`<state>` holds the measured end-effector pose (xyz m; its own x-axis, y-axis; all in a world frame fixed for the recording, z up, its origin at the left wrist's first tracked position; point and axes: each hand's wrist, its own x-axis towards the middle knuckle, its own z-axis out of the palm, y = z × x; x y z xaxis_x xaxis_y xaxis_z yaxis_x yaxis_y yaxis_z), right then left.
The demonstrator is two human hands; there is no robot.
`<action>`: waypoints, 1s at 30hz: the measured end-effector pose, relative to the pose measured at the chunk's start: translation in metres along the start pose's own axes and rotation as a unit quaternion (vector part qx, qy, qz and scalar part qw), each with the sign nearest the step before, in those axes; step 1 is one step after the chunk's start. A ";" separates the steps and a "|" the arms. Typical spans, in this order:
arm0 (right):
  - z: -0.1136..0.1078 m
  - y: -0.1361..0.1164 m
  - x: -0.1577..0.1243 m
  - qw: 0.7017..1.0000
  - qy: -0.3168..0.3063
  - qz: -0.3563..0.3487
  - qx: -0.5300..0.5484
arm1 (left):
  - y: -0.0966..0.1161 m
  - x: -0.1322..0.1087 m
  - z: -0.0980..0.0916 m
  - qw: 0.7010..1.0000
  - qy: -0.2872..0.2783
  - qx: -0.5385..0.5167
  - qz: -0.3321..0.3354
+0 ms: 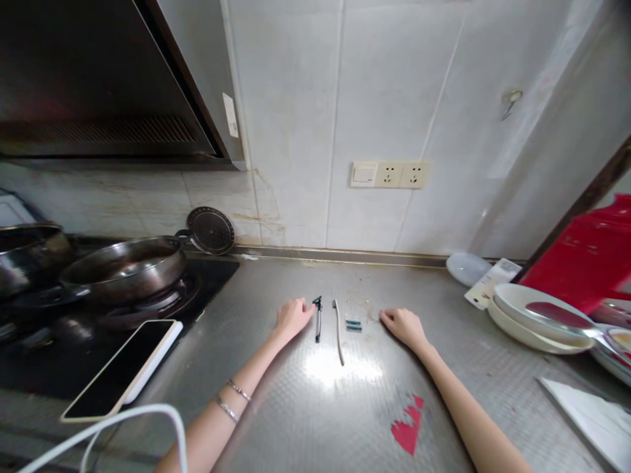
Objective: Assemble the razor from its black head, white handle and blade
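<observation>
My left hand (294, 317) rests on the steel counter with its fingers curled in a loose fist. Its thumb side lies right by the head of a thin black razor (318, 322); whether they touch I cannot tell. To the razor's right lies a slim pale stick with a dark tip, like a toothbrush (338, 332). Beside it sit two small dark green bars (353, 325), too small to name. Further right my right hand (404, 327) rests on the counter, fingers folded in, apart from these things. Nothing shows in either hand.
At left, a steel pan (131, 272) stands on the black stove, and a phone (121, 371) lies at its edge near a white cable (148, 408). Stacked bowls (530, 335) and a power strip (491, 284) are at right. A red patch (409, 430) marks the near counter.
</observation>
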<state>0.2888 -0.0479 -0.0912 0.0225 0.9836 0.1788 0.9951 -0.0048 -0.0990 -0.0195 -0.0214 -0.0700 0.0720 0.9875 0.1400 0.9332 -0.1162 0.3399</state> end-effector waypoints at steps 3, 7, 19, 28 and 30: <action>-0.001 -0.001 0.000 1.000 -0.006 0.005 0.001 | 0.016 0.000 0.005 0.999 -0.020 -0.024 0.021; -0.002 -0.001 0.000 1.000 -0.009 0.008 0.001 | 0.029 0.002 0.008 0.998 -0.052 -0.030 0.018; 0.000 -0.001 0.000 1.000 0.002 0.007 0.006 | 0.022 0.028 0.001 0.870 -0.153 -0.461 -0.085; 0.000 0.000 0.000 1.000 -0.001 0.007 -0.006 | 0.021 0.025 0.002 0.783 -0.151 -0.584 -0.151; -0.001 -0.001 0.000 1.000 -0.003 0.008 -0.006 | 0.022 0.025 0.002 0.778 -0.151 -0.589 -0.156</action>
<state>0.2884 -0.0476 -0.0904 0.0380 0.9845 0.1713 0.9957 -0.0228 -0.0897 0.0034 0.0007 -0.0615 0.1516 0.9463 -0.2855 -0.0357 0.2939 0.9552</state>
